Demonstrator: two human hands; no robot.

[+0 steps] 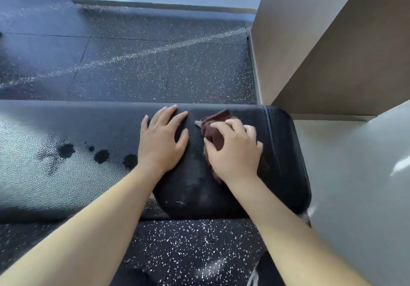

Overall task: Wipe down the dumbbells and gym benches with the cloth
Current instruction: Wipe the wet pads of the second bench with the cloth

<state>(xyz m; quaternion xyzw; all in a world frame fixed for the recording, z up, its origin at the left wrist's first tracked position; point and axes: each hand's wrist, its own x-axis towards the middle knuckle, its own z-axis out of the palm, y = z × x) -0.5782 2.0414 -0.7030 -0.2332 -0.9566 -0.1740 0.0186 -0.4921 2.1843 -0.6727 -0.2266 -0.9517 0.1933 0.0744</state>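
A black padded gym bench (73, 174) runs across the view from the left edge to a rounded end at the right. My left hand (163, 140) rests flat on the pad with fingers spread, near its far edge. Just to its right, my right hand (235, 150) grips a crumpled dark brown cloth (216, 130) and holds it down on the pad near the bench's right end. Part of the cloth sticks out beyond my fingers toward the far edge. Several dark wet spots (102, 155) dot the pad to the left of my left hand. No dumbbells are in view.
Black rubber flooring with white speckles (155, 63) lies beyond and in front of the bench. A beige pillar or wall (310, 41) stands close to the bench's right end, with a pale grey surface (366, 185) beside it. A window base runs along the far floor edge.
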